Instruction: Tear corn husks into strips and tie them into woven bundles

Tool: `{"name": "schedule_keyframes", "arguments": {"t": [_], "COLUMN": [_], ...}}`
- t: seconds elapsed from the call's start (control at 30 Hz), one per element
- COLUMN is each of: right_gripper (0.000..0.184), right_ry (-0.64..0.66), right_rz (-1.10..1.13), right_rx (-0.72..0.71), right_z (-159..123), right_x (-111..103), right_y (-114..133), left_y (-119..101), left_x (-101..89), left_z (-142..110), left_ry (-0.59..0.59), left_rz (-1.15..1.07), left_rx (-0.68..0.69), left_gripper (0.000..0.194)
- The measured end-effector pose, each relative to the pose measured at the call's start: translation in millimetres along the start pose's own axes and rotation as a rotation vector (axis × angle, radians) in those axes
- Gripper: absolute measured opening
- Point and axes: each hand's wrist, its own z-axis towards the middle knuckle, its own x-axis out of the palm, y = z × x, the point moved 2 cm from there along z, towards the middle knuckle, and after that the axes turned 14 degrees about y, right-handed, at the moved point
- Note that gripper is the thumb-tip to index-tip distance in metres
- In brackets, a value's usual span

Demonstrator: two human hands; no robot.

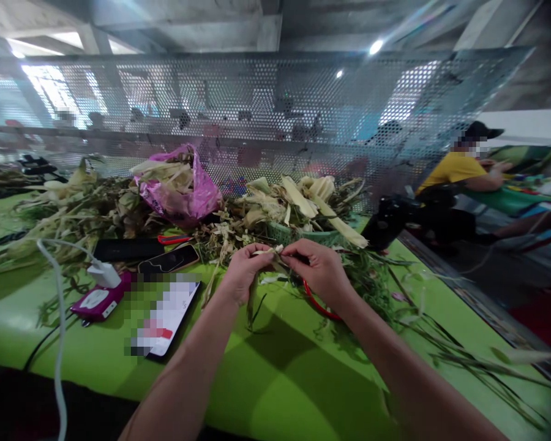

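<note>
My left hand (243,271) and my right hand (319,266) meet over the green table (275,380), both pinched on a pale dried husk strip (267,251) held between them. A longer bit of the leaf hangs down below my left hand. Just behind the hands lies a heap of dried corn husks (298,205) over a green basket (303,234). A red loop (316,303) lies on the table under my right wrist.
A pink plastic bag (183,190) of husks sits at the back left. Phones (169,260), a pink power bank (100,301) with a white cable (57,318) lie at left. Green stems (441,343) trail to the right. A perforated metal screen (275,116) stands behind; a person in yellow (459,174) sits far right.
</note>
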Motion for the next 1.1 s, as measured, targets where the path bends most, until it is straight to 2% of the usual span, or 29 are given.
{"name": "schedule_keyframes", "arguments": {"t": [0.17, 0.27, 0.43, 0.57, 0.63, 0.73, 0.83, 0.9, 0.97, 1.1], "right_gripper": [0.015, 0.017, 0.018, 0.014, 0.01, 0.013, 0.018, 0.019, 0.019, 0.021], "right_ry": [0.052, 0.069, 0.101, 0.21, 0.263, 0.283, 0.198, 0.123, 0.075, 0.078], "right_rz": [-0.472, -0.628, -0.619, -0.383, -0.133, 0.329, 0.643, 0.69, 0.635, 0.533], "right_rx": [-0.09, -0.108, -0.088, -0.059, 0.013, 0.165, 0.234, 0.224, 0.204, 0.175], "right_z": [-3.1, -4.2, -4.4, -0.5, 1.7, 3.2, 3.0, 2.7, 2.3, 1.9], "right_x": [4.2, 10.6, 14.6, 3.2, -3.0, -4.1, 3.8, 9.5, 13.0, 13.2], "right_y": [14.0, 15.2, 11.2, 3.3, -4.4, -16.9, -23.2, -22.9, -20.4, -15.0], "left_y": [-1.7, -1.2, 4.3, 1.8, -1.5, -4.3, -3.5, -0.7, 2.2, 4.2], "left_x": [-4.0, -5.8, -8.6, -7.4, -5.6, -2.2, -0.2, -0.3, -1.0, -1.8], "left_z": [2.8, 3.1, 2.9, 2.3, 0.8, -2.9, -4.7, -3.3, -0.9, 1.5], "left_ry": [-0.082, -0.099, -0.096, 0.046, 0.151, 0.261, 0.217, 0.157, 0.102, 0.02], "left_rz": [0.197, 0.401, 0.721, 0.861, 0.821, 0.511, 0.154, 0.001, -0.078, -0.156], "left_rx": [0.056, 0.098, 0.115, 0.109, 0.055, -0.055, -0.046, -0.031, -0.024, -0.01], "left_gripper": [0.03, 0.027, 0.024, 0.013, 0.011, 0.017, 0.024, 0.028, 0.032, 0.032]}}
